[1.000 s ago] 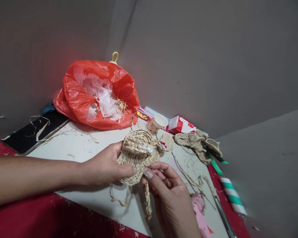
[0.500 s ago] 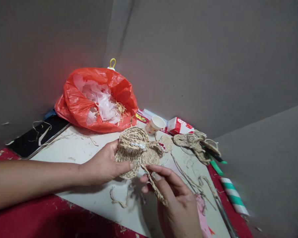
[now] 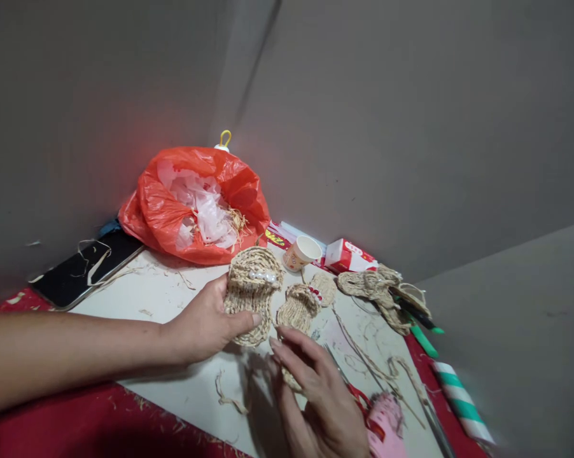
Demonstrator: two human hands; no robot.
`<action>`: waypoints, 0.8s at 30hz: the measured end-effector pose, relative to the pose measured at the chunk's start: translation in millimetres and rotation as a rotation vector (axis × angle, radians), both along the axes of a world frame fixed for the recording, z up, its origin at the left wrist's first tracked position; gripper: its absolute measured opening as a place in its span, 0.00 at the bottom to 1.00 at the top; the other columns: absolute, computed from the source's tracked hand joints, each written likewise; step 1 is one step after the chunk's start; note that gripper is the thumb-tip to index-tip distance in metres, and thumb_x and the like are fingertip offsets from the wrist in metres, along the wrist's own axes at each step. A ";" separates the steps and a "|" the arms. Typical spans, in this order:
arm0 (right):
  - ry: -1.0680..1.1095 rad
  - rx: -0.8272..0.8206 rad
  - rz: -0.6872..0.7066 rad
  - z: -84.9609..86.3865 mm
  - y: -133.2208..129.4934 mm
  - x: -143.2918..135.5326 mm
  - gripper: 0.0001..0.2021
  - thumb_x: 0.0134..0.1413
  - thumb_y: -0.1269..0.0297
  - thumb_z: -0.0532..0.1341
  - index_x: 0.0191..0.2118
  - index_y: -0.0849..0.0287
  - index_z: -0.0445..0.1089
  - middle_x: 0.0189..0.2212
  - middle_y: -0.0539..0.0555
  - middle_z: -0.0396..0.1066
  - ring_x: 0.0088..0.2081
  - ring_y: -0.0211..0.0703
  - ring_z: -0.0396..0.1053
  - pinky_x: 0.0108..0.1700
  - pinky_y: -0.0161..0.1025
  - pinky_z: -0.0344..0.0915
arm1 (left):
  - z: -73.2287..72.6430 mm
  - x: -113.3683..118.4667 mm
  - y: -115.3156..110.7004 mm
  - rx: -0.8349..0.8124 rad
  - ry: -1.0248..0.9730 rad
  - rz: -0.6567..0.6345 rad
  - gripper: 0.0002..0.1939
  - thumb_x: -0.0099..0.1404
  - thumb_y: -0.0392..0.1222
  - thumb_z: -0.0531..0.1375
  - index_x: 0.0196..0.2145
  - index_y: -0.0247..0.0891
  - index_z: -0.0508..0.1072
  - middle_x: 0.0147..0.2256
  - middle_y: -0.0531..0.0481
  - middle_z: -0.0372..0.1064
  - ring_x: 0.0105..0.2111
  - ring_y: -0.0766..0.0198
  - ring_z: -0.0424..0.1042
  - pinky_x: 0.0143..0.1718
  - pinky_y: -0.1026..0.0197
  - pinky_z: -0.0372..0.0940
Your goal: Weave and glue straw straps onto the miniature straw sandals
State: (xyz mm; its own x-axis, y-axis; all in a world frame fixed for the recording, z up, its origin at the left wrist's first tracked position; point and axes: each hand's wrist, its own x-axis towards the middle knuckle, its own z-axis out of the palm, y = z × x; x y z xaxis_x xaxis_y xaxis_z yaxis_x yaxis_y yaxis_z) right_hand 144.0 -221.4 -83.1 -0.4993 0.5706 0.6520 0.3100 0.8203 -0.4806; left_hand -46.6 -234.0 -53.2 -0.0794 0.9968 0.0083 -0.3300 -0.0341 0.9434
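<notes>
My left hand (image 3: 205, 321) is closed on a small woven straw slipper (image 3: 251, 299) with a row of white beads, its thumb pressed on the sole. Beside it, a second straw slipper (image 3: 296, 305) with red beads stands over the board. My right hand (image 3: 320, 388) is just below that second slipper, fingers curled with the back of the hand towards me. A bit of braided straw cord (image 3: 291, 380) shows between its thumb and fingers; the rest is hidden.
A red plastic bag (image 3: 148, 216) with straw scraps stands at the back, a phone (image 3: 86, 270) to its left. Around the white board (image 3: 163, 394) are a paper cup (image 3: 302, 253), a red-white box (image 3: 349, 256), woven straw pieces (image 3: 363, 284), scissors (image 3: 361, 397) and a pink item (image 3: 387, 426).
My right hand has turned over and moved slightly down, so the braided cord is mostly hidden. The two slippers now show a gap between them. The view has shifted a little.
</notes>
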 end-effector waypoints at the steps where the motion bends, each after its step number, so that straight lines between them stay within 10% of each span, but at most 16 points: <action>1: -0.006 0.023 0.004 -2.3 -0.5 -0.7 0.24 0.52 0.79 0.59 0.54 0.53 0.70 0.49 0.61 0.71 0.48 0.50 0.72 0.45 0.43 0.73 | -0.6 -0.4 0.2 -0.007 0.000 0.002 0.24 0.55 0.30 0.62 0.51 0.32 0.68 0.47 0.43 0.73 0.45 0.57 0.72 0.52 0.53 0.61; 24: 0.345 -0.122 -0.063 1.4 -14.0 -10.8 0.10 0.59 0.70 0.58 0.46 0.53 0.70 0.35 0.56 0.74 0.36 0.50 0.74 0.36 0.49 0.71 | -3.5 3.1 -3.7 -0.061 -0.018 0.004 0.19 0.53 0.30 0.64 0.44 0.36 0.71 0.42 0.45 0.74 0.42 0.59 0.72 0.45 0.58 0.64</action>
State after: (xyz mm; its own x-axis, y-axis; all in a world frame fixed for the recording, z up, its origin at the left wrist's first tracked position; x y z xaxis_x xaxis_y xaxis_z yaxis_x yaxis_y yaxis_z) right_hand 133.2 -235.4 -81.7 -0.2236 0.6770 0.7012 0.1604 0.7352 -0.6586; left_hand -43.5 -237.7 -56.7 -0.0831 0.9951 -0.0542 -0.3465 0.0222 0.9378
